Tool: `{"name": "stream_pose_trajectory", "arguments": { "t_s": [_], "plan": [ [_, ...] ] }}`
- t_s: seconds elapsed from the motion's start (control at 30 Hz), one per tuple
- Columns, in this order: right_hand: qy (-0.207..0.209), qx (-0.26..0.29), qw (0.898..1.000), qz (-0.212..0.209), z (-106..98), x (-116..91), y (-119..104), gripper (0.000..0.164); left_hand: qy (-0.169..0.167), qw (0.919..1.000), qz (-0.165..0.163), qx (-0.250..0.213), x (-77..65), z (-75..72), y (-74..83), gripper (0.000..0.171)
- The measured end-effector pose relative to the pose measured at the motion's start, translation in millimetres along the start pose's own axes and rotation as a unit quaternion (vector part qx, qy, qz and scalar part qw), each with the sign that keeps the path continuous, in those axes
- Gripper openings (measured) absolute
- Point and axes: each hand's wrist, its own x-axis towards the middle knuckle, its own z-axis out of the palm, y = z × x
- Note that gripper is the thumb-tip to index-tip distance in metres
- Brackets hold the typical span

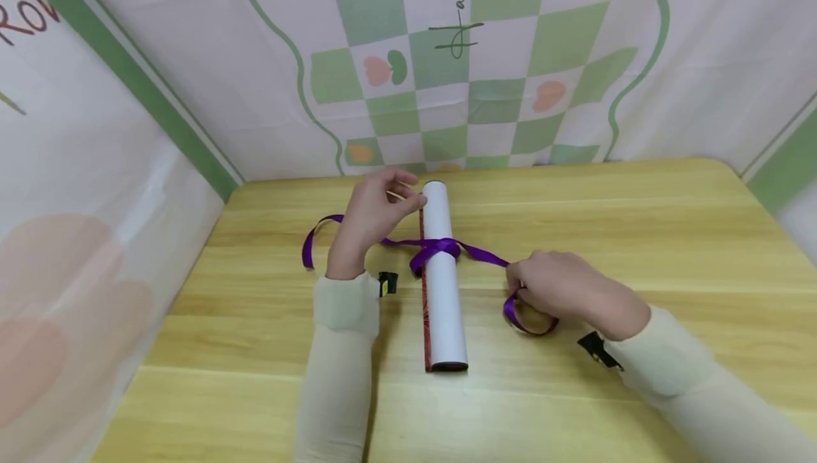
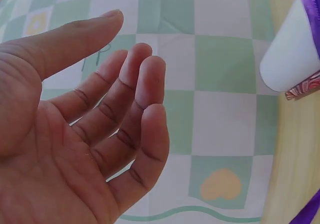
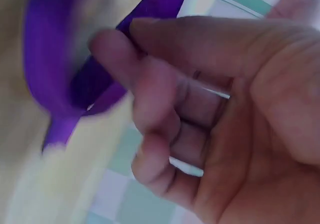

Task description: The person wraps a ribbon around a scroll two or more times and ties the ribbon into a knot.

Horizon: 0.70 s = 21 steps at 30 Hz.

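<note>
While the right hand (image 1: 564, 282) pinches the purple ribbon (image 1: 440, 246) between finger and thumb, the left hand (image 1: 376, 208) holds nothing, its fingers loosely bent near the far end of the white roll (image 1: 445, 307). The roll lies on the tabletop (image 1: 268, 349) between the 2 hands, with a red patterned edge (image 1: 427, 328) along its left side. The ribbon crosses it above the middle, and a small loop pokes out at the left. (I cannot tell if that crossing is a full knot.)

The step looks like pulling the ribbon snug. To do it well, the left hand should take the ribbon's left end, since a pull from just 1 side could drag the roll or twist the ribbon. Both ends should be pulled evenly, low and straight out to the sides. The small loop needs watching, as it could slip out or bunch up. The ribbon should lie flat, so smooth out any twist. Pull softly too, because the roll may dent if it is hollow.
</note>
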Motion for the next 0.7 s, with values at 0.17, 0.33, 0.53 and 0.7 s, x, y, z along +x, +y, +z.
{"name": "stream_pose_trajectory", "arguments": {
  "t_s": [0.17,0.33,0.53,0.7],
  "plan": [
    [0.009,0.069,0.997,-0.042,-24.3,-6.9,-8.3,0.012,-0.005,1.0000,-0.003,0.004,-1.2,2.1,-7.9,0.035],
    [0.030,0.106,0.991,-0.083,-47.4,-11.4,-15.1,0.013,-0.008,0.9999,0.008,0.009,1.7,1.0,-7.9,0.034],
    [0.077,0.130,0.983,-0.106,-51.0,4.1,-24.2,0.024,-0.011,0.9999,0.000,0.008,0.8,1.7,-8.2,0.034],
    [0.086,0.127,0.983,-0.096,-37.6,30.2,-33.4,0.008,-0.008,0.9997,-0.011,0.022,-2.1,3.5,-10.8,0.032]
  ]
}}
